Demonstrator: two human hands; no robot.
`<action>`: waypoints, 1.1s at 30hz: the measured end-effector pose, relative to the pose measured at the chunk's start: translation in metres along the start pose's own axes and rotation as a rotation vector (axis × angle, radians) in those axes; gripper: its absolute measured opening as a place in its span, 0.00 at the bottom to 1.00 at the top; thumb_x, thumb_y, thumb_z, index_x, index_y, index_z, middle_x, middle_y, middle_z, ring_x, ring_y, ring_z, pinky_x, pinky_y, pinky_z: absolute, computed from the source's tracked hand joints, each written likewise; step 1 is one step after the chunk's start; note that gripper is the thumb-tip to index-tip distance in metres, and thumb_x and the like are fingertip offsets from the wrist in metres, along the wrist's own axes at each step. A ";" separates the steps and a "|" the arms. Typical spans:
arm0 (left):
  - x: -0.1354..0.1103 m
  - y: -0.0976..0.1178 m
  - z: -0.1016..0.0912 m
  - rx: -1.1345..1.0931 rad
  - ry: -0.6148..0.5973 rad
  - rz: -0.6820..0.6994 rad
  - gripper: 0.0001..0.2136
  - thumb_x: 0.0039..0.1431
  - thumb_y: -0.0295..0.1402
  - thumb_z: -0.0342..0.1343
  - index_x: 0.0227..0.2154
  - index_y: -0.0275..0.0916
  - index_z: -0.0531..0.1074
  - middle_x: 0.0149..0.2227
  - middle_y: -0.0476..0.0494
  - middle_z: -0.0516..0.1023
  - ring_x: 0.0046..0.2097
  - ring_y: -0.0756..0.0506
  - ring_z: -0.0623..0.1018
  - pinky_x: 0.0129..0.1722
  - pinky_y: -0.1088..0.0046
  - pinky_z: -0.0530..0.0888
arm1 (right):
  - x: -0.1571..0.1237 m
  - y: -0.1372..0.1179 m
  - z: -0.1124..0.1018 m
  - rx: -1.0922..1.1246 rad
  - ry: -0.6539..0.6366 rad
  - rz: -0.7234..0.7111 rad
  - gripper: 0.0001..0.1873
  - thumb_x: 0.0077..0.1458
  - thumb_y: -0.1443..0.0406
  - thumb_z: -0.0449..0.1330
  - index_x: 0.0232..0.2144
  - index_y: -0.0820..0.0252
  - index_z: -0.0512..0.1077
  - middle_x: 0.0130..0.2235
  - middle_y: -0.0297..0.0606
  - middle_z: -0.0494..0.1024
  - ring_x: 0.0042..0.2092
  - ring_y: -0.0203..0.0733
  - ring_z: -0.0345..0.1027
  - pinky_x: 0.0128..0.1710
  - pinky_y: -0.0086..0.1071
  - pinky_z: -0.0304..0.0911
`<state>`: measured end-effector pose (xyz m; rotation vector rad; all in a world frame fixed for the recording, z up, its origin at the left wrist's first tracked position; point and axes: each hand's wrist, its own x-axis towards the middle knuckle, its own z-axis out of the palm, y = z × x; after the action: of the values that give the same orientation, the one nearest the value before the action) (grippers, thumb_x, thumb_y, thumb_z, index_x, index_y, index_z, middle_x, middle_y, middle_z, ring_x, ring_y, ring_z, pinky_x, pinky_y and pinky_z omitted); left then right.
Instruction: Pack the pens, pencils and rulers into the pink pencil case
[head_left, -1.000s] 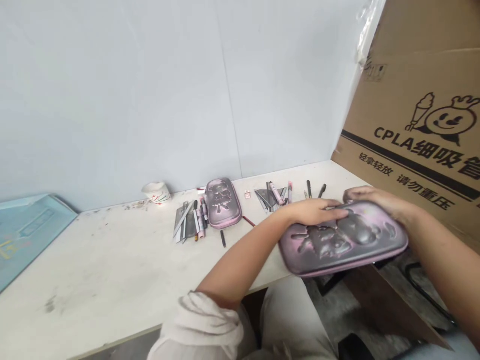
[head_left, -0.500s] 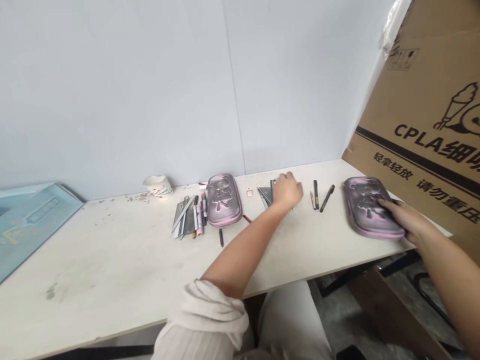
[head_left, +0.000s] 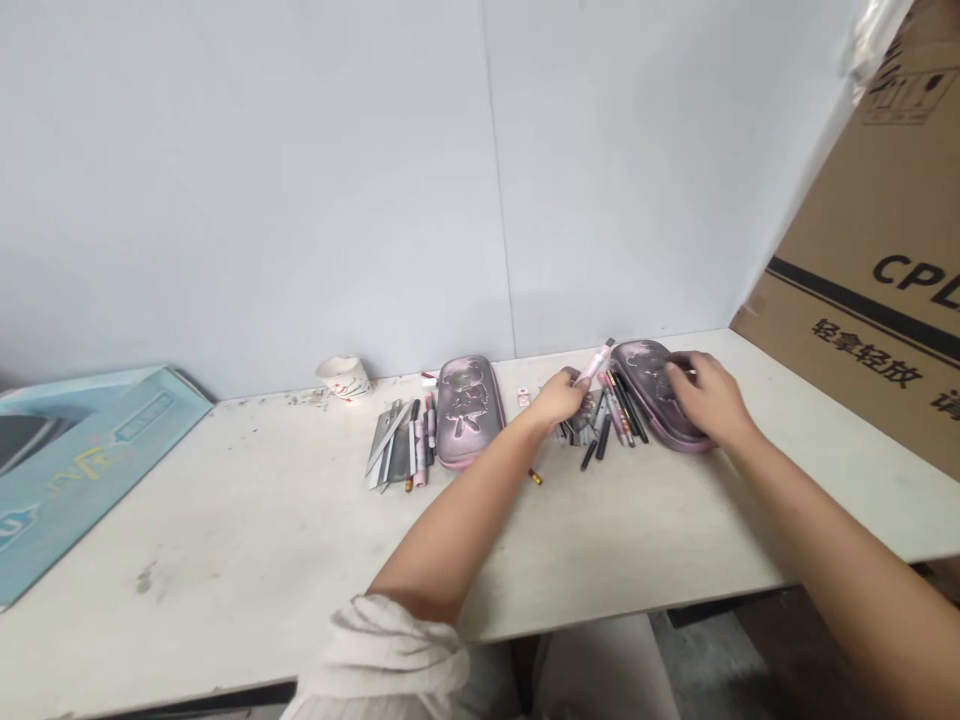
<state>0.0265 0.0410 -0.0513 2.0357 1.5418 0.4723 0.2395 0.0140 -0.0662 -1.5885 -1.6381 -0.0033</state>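
Observation:
My left hand (head_left: 561,398) is closed on a pink pen (head_left: 595,362), lifting its tip above a loose bunch of pens and pencils (head_left: 611,420) on the white table (head_left: 300,540). My right hand (head_left: 703,398) rests curled on a pink embossed pencil case (head_left: 646,378) lying flat just right of that bunch. A second, matching pencil case (head_left: 468,408) lies to the left, with another row of pens and rulers (head_left: 405,448) beside it.
A small white paper cup (head_left: 344,377) stands by the wall. A light-blue board (head_left: 82,460) lies at the table's left end. A big printed cardboard box (head_left: 870,270) stands at the right. A small pink eraser (head_left: 523,398) lies between the cases.
The right hand set the pencil case on the table and slid it left up against the loose pens. The left hand left the case, reached the pens and picked up a pink one.

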 end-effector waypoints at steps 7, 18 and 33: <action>-0.031 0.001 -0.032 -0.620 0.037 0.230 0.11 0.50 0.37 0.58 0.35 0.38 0.71 0.21 0.53 0.67 0.20 0.55 0.64 0.21 0.81 0.62 | -0.012 -0.066 0.000 -0.023 -0.256 -0.275 0.20 0.59 0.58 0.45 0.46 0.61 0.68 0.44 0.46 0.73 0.46 0.47 0.65 0.44 0.37 0.58; -0.040 0.046 -0.024 -1.729 0.112 -0.150 0.23 0.58 0.55 0.36 0.23 0.39 0.57 0.17 0.55 0.55 0.17 0.55 0.59 0.18 0.80 0.61 | -0.062 -0.112 0.023 0.041 -0.261 -0.028 0.23 0.60 0.53 0.41 0.28 0.60 0.69 0.26 0.40 0.76 0.29 0.41 0.68 0.27 0.29 0.53; 0.055 0.007 -0.006 -0.898 0.300 -0.238 0.04 0.56 0.31 0.41 0.29 0.39 0.60 0.18 0.54 0.58 0.20 0.53 0.64 0.23 0.79 0.64 | -0.061 -0.090 0.021 -0.550 -0.428 -0.113 0.24 0.60 0.58 0.42 0.31 0.65 0.74 0.31 0.52 0.78 0.33 0.50 0.73 0.30 0.35 0.60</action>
<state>0.0439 0.0938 -0.0447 1.1127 1.3407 1.1594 0.1447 -0.0430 -0.0653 -2.0003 -2.1916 -0.2018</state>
